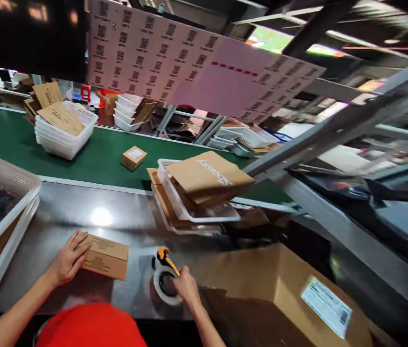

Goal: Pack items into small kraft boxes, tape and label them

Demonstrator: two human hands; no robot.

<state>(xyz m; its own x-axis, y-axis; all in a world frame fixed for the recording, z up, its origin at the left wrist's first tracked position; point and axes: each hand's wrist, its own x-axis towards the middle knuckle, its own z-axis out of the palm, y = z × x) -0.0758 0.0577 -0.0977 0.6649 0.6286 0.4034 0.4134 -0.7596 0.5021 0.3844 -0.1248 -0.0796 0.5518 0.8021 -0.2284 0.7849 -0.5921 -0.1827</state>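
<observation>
The box (107,258) lies on the bench (131,207), left of the tape dispenser (170,263). The left hand (67,260) rests over the box's left end; whether it grips, I cannot tell. The right hand (187,286) is closed round the dispenser's handle. Beyond, a tray (211,219) bears a parcel (209,173); a carton (134,159) sits on the green belt (110,149).

Steel bench (135,212) glaring (one white hotspot); right edge smeared, dim.
</observation>
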